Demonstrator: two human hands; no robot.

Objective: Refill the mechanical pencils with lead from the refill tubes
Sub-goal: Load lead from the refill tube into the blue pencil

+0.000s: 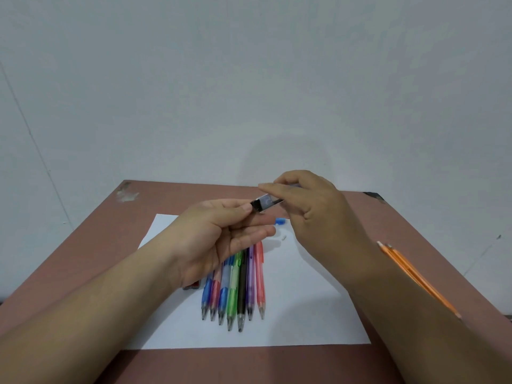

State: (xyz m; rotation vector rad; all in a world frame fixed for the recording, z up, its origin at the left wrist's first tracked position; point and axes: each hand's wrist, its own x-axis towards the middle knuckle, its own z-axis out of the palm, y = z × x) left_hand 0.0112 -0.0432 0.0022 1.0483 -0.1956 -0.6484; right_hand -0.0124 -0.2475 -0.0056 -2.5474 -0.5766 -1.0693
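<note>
Two bare hands meet above a brown table, both pinching one small clear lead refill tube (265, 204) with dark ends. The left hand (221, 239), palm up, grips the tube's dark left end between thumb and forefinger; its other fingers lie relaxed and open. The right hand (310, 206), seen from the back, curls its fingertips around the tube's right end.

Directly beneath the left palm, seven mechanical pencils (235, 286) lie side by side on a white sheet of paper (304, 314), tips toward the viewer: two blue, one reddish pink, one green, one black, one purple, one coral. A small dark red object (191, 286) peeks out below the left wrist. Just under the right hand's fingers sit one blue cap (280, 221) and one tiny white piece (283, 238) on the paper. Beyond the right forearm, two orange wooden pencils (410, 270) lie near the table's right edge (471, 278). Bare paper stretches toward the viewer from the pencil tips, below both forearms. The table's far edge lies just past the hands, against a pale wall (249, 79).
</note>
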